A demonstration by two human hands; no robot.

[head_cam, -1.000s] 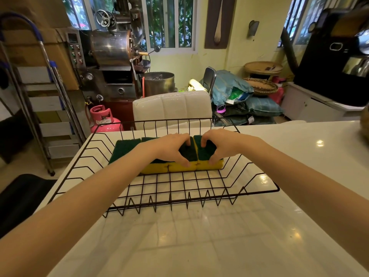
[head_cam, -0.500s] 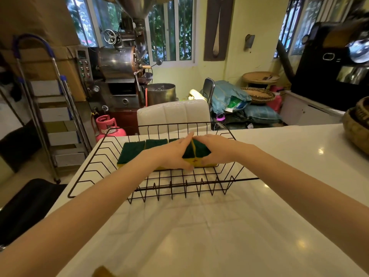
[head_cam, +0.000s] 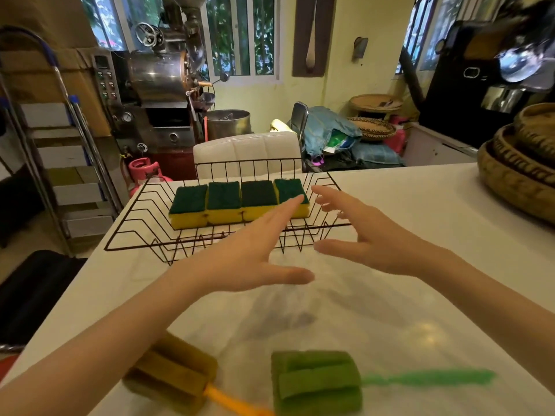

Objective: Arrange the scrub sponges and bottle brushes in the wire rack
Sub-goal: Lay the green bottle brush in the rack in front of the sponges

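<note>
A black wire rack [head_cam: 144, 232] stands on the white counter. Several green-topped yellow scrub sponges [head_cam: 223, 202] lie side by side in a row along its far side. My left hand [head_cam: 249, 256] hovers over the rack's near edge, fingers spread, holding nothing. My right hand [head_cam: 360, 232] is beside it to the right, also spread and empty. Close to me on the counter lie two bottle brushes, blurred: one with a brownish-yellow foam head and orange handle [head_cam: 177, 376], one with a green foam head and green handle [head_cam: 318, 382].
Stacked woven baskets [head_cam: 516, 169] sit on the counter at the far right. A white chair back [head_cam: 246, 151] stands just behind the rack. The counter's left edge [head_cam: 72, 283] drops to the floor, where a stepladder [head_cam: 60, 145] stands.
Both hands have let go of the sponges and drawn back toward me, fingers spreading. The view has tilted down, bringing the two bottle brushes into sight.
</note>
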